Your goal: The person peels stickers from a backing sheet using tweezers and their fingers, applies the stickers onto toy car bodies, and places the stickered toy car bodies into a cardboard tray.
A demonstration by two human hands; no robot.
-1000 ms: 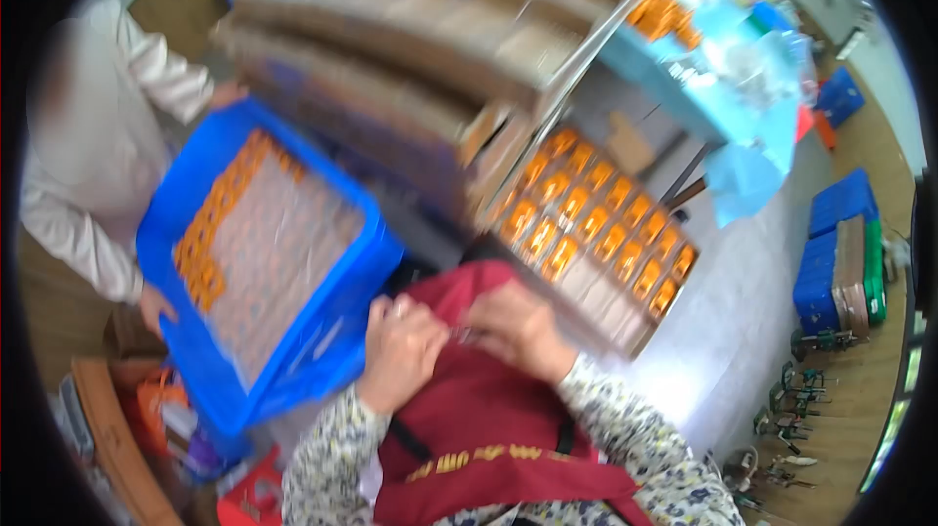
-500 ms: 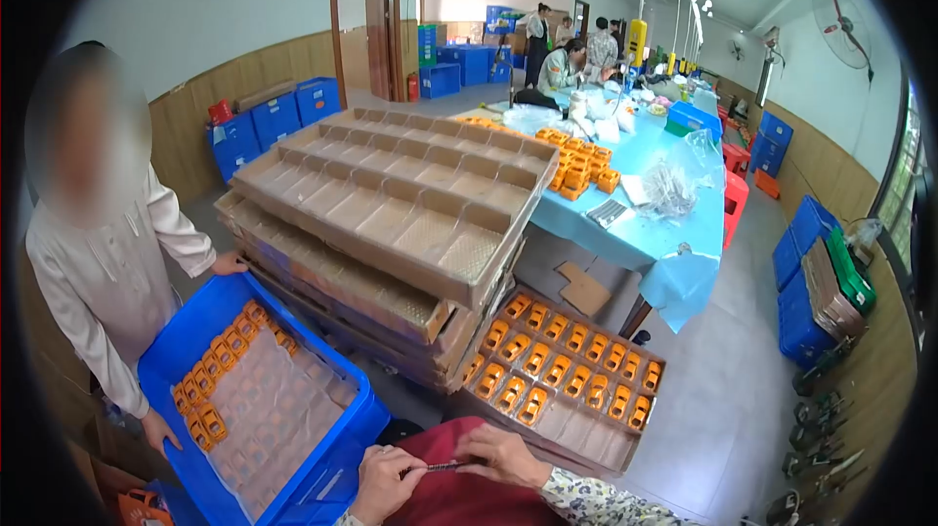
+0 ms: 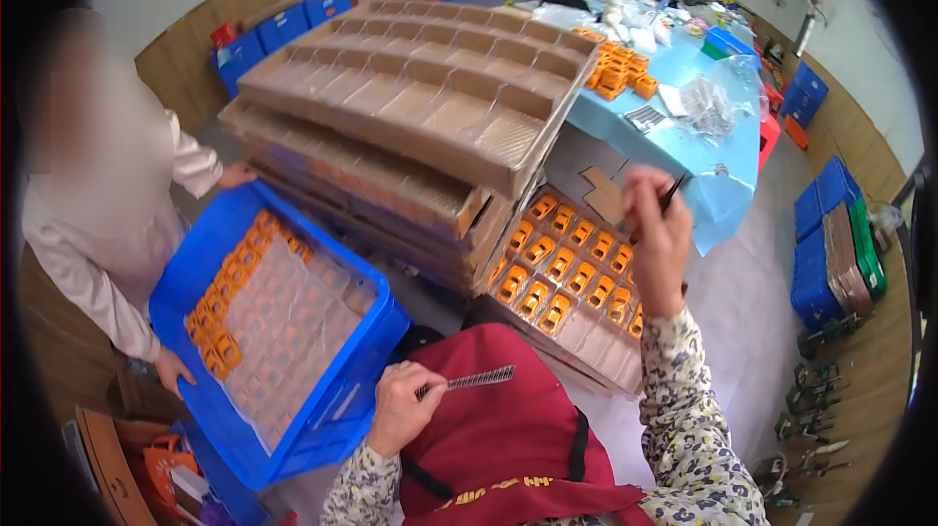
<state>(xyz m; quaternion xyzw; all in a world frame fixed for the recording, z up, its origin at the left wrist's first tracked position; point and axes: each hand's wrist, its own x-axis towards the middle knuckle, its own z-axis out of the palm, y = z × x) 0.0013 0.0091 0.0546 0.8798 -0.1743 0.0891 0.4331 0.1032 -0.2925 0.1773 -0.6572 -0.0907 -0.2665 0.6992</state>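
Low in front of the red apron point(image 3: 489, 419), my left hand point(image 3: 399, 407) pinches one end of a narrow strip point(image 3: 481, 378) with a dark checkered pattern. The strip's free end points right. My right hand point(image 3: 660, 238) is raised over the tray of orange toy cars point(image 3: 576, 277), its fingers closed around a thin dark pointed tool point(image 3: 672, 192); its exact kind cannot be made out. Left of my left hand, a blue crate point(image 3: 386, 326) holds more orange toy cars point(image 3: 220, 306) and clear plastic sheeting. The hands of another person point(image 3: 107, 184) rest on its rim.
Stacked brown compartment trays point(image 3: 391, 101) stand ahead, between the crate and the car tray. Beyond them, a table with a blue cover point(image 3: 718, 160) bears orange cars and plastic bags. Blue crates point(image 3: 821, 233) line the right wall; people work farther back.
My hands have come apart: the right rose up and right with the dark tool, while the left keeps the strip, now extended. My view has tilted down.
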